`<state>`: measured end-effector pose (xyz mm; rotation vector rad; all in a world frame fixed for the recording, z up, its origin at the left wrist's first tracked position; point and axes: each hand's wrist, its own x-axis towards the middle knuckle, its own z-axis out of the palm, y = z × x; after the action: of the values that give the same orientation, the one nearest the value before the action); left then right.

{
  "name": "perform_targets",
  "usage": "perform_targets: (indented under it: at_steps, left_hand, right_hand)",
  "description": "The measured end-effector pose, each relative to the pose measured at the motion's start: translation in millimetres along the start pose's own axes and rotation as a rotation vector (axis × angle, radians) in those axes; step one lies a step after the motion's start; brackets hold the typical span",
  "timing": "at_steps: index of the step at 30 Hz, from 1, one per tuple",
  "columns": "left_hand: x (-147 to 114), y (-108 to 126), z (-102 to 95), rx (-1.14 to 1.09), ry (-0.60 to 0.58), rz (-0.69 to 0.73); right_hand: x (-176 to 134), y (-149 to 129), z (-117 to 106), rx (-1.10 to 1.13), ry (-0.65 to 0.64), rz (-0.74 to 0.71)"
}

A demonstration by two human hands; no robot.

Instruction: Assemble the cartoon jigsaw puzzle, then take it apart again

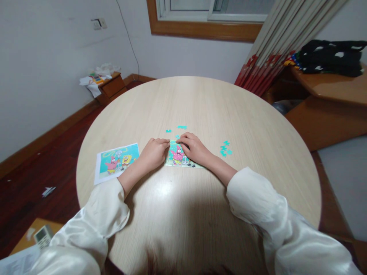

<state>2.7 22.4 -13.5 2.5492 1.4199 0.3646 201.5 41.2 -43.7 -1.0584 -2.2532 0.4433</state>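
A partly assembled cartoon jigsaw puzzle (177,156) with a pink starfish figure lies on the table between my hands. My left hand (156,152) rests at its left edge, fingers curled together near the top left corner; whether a piece is under them is hidden. My right hand (193,147) covers the puzzle's right part, with thumb and forefinger pinched at its upper edge over something too small to make out. Just beyond the fingers lie loose turquoise puzzle pieces (182,127). More loose pieces (225,149) are grouped to the right of my right hand.
A printed reference picture (116,162) lies left of my left hand on the round wooden table (183,99). A small wooden cabinet (113,88) with papers stands beyond the far left edge. At the right is a wooden desk (338,89) bearing a black cloth item (332,57).
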Motion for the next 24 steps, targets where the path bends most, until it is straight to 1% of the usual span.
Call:
perform_targets:
  at_steps: [4,7,10,12,15,20,24]
  left_hand:
    - [1.1,-6.6,1.4,-0.09,0.022,-0.002]
    - [0.8,-10.9,2.4,-0.174,0.073,-0.044]
    - [-0.4,-12.7,1.8,-0.197,0.14,-0.081]
    - [-1.1,-12.8,0.2,-0.186,0.16,-0.086]
    - [-1.4,-11.9,-2.4,-0.129,0.133,-0.053]
    - [-1.6,-8.0,-4.8,0.021,0.056,0.053]
    - [-2.1,-7.0,-4.0,0.093,0.021,0.093]
  right_hand:
    - [-0.4,1.4,0.8,0.004,0.014,-0.008]
    - [-0.8,3.0,1.8,0.008,0.018,-0.014]
    - [-0.9,3.4,1.8,0.008,0.014,-0.012]
    - [-0.9,2.6,1.2,0.009,0.007,-0.008]
    - [-0.8,0.9,0.2,0.01,0.002,-0.002]
    - [-0.7,-0.9,-0.6,0.006,-0.002,0.002]
    - [-1.0,-1.4,-0.7,0.007,0.006,0.003]
